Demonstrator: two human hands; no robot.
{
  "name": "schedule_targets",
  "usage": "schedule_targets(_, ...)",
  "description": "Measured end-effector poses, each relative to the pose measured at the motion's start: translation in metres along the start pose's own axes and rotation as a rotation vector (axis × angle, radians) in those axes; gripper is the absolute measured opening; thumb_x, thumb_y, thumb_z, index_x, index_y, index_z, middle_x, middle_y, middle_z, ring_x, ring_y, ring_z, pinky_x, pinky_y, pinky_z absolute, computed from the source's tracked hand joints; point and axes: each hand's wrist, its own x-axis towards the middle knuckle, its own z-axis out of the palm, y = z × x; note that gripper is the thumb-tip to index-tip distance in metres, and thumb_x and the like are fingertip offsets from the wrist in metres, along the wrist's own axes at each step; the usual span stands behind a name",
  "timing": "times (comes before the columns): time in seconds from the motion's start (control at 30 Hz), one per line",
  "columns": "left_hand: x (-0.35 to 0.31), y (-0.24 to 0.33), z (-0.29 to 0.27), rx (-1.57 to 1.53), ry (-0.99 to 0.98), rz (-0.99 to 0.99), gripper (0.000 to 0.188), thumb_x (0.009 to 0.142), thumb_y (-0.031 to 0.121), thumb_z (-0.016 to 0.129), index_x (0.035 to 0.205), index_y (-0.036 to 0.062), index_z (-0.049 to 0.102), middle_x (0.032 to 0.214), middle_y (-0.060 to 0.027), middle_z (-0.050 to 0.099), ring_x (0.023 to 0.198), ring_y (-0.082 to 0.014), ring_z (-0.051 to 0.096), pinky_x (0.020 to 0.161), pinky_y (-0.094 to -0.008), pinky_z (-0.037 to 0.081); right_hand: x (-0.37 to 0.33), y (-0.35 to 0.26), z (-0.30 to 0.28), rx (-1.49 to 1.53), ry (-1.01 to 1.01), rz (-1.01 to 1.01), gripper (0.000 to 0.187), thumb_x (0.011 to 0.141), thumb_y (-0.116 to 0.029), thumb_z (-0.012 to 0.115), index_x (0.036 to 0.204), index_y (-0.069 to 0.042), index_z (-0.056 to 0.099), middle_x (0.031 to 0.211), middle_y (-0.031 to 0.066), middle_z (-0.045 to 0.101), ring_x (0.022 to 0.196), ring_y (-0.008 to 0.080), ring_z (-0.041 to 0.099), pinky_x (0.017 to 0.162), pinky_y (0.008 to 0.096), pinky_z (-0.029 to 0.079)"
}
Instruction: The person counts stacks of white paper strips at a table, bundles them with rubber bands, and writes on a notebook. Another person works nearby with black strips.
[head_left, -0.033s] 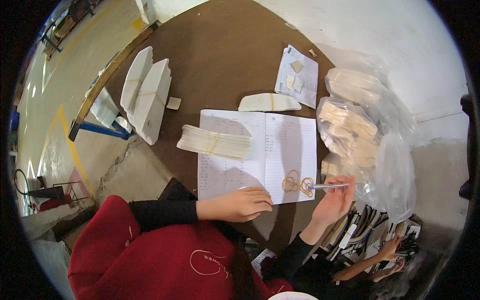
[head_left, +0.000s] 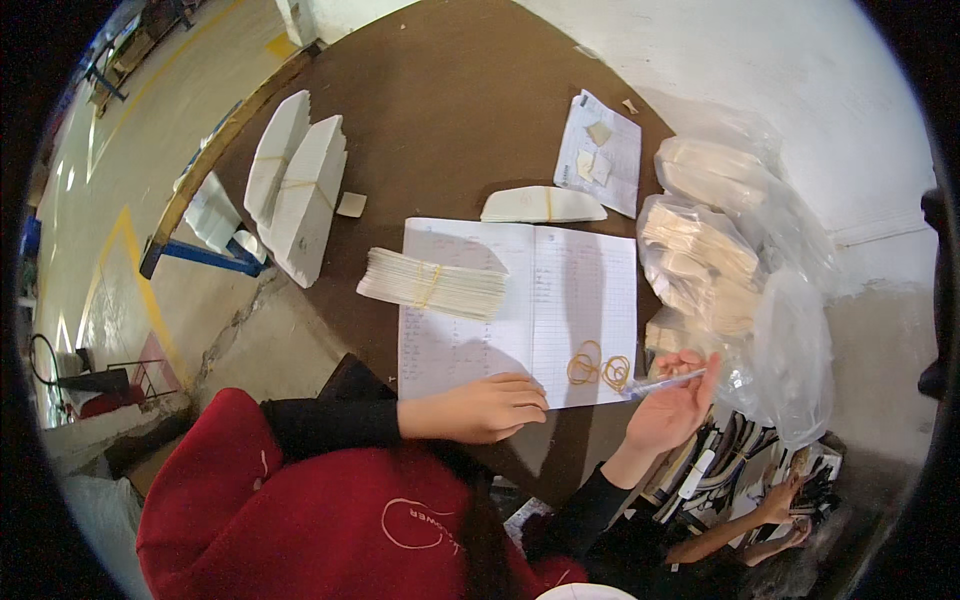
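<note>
An open lined notebook [head_left: 585,260] lies on the brown table in front of me, with handwriting on its left page. My left hand [head_left: 482,408] rests on the notebook's lower edge, fingers stretched out and holding nothing. My right hand [head_left: 668,412], palm turned up, holds a pen [head_left: 668,382] between thumb and fingers to the right of the notebook. The pen's blue end points left, toward several loose yellow rubber bands [head_left: 600,369] at the right page's lower corner. Across the left page lies a stack of white strips [head_left: 432,284], bound by a rubber band.
Banded white bundles lie behind the notebook [head_left: 543,205] and at the table's left [head_left: 300,195]. Papers [head_left: 618,145] with scraps stand back right. Clear plastic bags [head_left: 705,245] of cream pieces line the right edge. Another person's hands [head_left: 778,505] handle dark strips at lower right.
The pen has tilted, its blue end dropping slightly toward the page edge while my right fingers shift. My left hand stays in place on the notebook. The whole view has shifted a little.
</note>
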Motion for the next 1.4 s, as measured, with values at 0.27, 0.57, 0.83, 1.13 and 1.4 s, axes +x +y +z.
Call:
schedule_targets(0.27,0.008,-0.013,-0.002,0.007,-0.072,0.011,0.025,0.083,0.006,0.064,0.108,0.0046,0.060,0.121,-0.0083,0.058,0.119,-0.0292,0.053,0.104,-0.0419,0.040,0.028,0.093,0.030,0.067,0.020,0.278,0.029,0.096,-0.034,0.060,0.101,-0.005,0.056,0.083,0.0083,0.061,0.070,0.0184,0.055,0.065,0.0304,0.046)
schedule_targets(0.57,0.007,-0.016,0.005,-0.032,-0.018,0.016,0.026,0.078,0.004,0.065,0.103,0.0050,0.060,0.119,-0.0079,0.058,0.118,-0.0275,0.054,0.100,-0.0414,0.041,0.018,0.109,0.022,-0.373,-0.143,0.393,0.026,0.084,-0.002,0.071,0.073,-0.008,0.048,0.064,0.0010,0.057,0.055,0.0035,0.044,0.050,0.0189,0.032)
schedule_targets(0.83,0.006,-0.015,0.002,-0.049,-0.093,-0.026,0.026,0.082,0.007,0.066,0.107,0.0069,0.060,0.125,-0.0071,0.056,0.121,-0.0265,0.052,0.102,-0.0410,0.039,0.013,0.124,0.006,-0.630,-0.182,0.257,0.043,0.082,0.005,0.068,0.061,-0.009,0.034,0.053,-0.0023,0.045,0.047,0.0029,0.037,0.044,0.0221,0.028)
schedule_targets(1.13,0.007,-0.015,-0.001,-0.050,-0.102,-0.027,0.027,0.082,0.007,0.066,0.108,0.0064,0.060,0.125,-0.0074,0.056,0.122,-0.0268,0.051,0.103,-0.0416,0.038,0.013,0.125,0.008,-0.695,-0.184,0.243,0.041,0.082,0.005,0.066,0.061,-0.008,0.034,0.053,-0.0040,0.040,0.048,0.0029,0.035,0.045,0.0232,0.027)
schedule_targets(1.4,0.008,-0.014,-0.003,-0.059,-0.117,-0.034,0.030,0.081,0.006,0.066,0.110,0.0068,0.059,0.126,-0.0075,0.055,0.123,-0.0265,0.050,0.103,-0.0420,0.038,0.012,0.116,0.022,-0.780,-0.222,0.172,0.042,0.081,0.005,0.066,0.062,-0.007,0.031,0.055,-0.0049,0.036,0.055,0.0037,0.029,0.049,0.0246,0.026)
